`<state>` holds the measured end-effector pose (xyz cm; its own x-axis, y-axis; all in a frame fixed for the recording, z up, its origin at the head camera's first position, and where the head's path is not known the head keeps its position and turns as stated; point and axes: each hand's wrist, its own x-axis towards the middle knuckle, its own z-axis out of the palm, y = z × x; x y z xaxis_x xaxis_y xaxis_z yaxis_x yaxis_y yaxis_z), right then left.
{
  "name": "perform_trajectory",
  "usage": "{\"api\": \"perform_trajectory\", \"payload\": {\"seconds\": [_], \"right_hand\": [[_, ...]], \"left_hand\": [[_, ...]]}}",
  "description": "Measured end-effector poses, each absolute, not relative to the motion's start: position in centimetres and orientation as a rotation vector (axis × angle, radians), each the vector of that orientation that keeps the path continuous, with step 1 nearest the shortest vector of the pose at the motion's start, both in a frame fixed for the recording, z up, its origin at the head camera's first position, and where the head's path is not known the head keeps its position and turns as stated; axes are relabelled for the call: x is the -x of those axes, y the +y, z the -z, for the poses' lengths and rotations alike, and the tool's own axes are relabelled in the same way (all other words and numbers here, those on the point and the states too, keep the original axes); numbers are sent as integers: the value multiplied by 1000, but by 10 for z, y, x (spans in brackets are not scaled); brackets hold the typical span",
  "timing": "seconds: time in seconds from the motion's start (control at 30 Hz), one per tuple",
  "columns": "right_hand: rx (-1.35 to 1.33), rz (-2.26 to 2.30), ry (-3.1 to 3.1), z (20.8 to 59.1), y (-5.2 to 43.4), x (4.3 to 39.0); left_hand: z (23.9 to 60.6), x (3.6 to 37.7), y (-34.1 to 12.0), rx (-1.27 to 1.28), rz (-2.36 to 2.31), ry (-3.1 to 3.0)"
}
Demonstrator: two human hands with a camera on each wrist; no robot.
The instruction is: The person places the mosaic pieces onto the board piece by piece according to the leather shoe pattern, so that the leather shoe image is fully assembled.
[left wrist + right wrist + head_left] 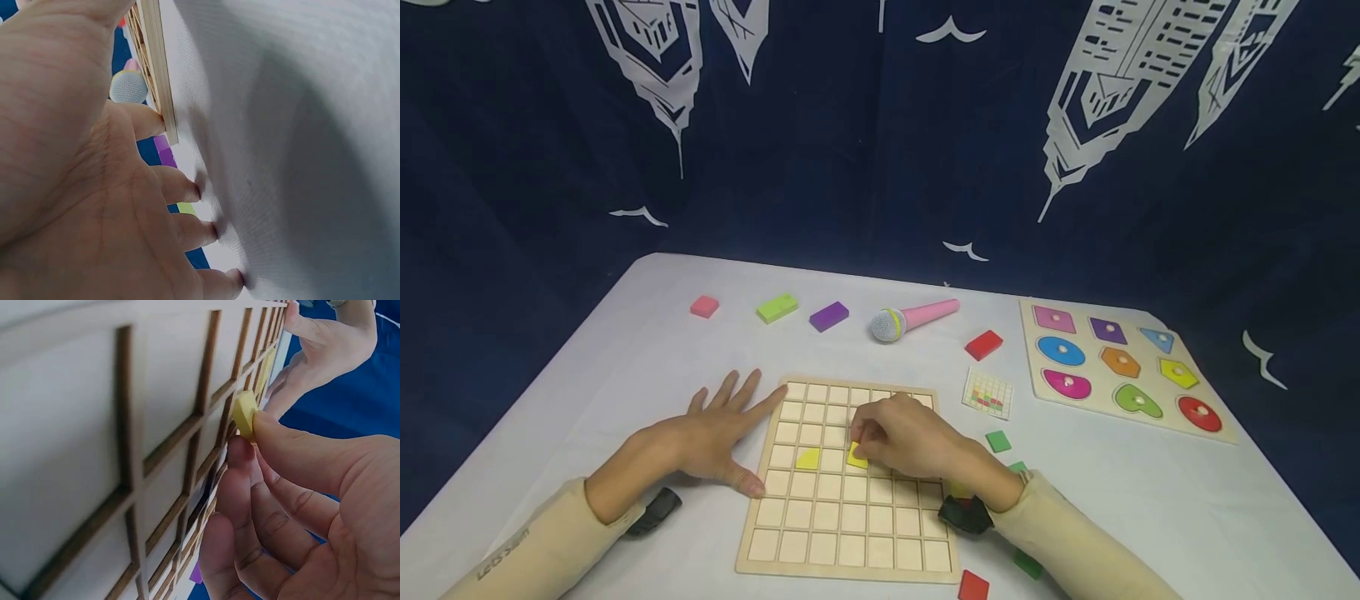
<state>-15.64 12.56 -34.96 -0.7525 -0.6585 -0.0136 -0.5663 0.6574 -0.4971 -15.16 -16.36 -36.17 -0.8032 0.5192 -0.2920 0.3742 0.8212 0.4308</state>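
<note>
A wooden grid board [842,570] with square cells lies on the white table. Between thumb and fingertips my right hand [904,433] pinches a small yellow tile [245,414], tilted at a cell left of the board's middle. One cell separates it from another yellow piece [807,459] with a rounded edge, lying in the grid. My left hand [715,437] is spread out at the board's left side; its index finger and thumb touch the board's edge, and in the left wrist view the other fingertips [209,232] rest on the tablecloth.
A pattern card [988,393] lies right of the board, with green tiles [997,441] and a red tile [973,586] nearby. Farther back are a pink microphone [925,314] and pink, lime, purple [829,317] and red blocks. A shape puzzle [1097,408] occupies the right side.
</note>
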Motion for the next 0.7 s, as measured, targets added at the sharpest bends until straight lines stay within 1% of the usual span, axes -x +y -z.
{"api": "perform_trajectory", "payload": {"seconds": [0.7], "right_hand": [[992, 479, 2780, 347, 129, 139]], "left_hand": [[361, 151, -163, -674, -510, 2599]]}}
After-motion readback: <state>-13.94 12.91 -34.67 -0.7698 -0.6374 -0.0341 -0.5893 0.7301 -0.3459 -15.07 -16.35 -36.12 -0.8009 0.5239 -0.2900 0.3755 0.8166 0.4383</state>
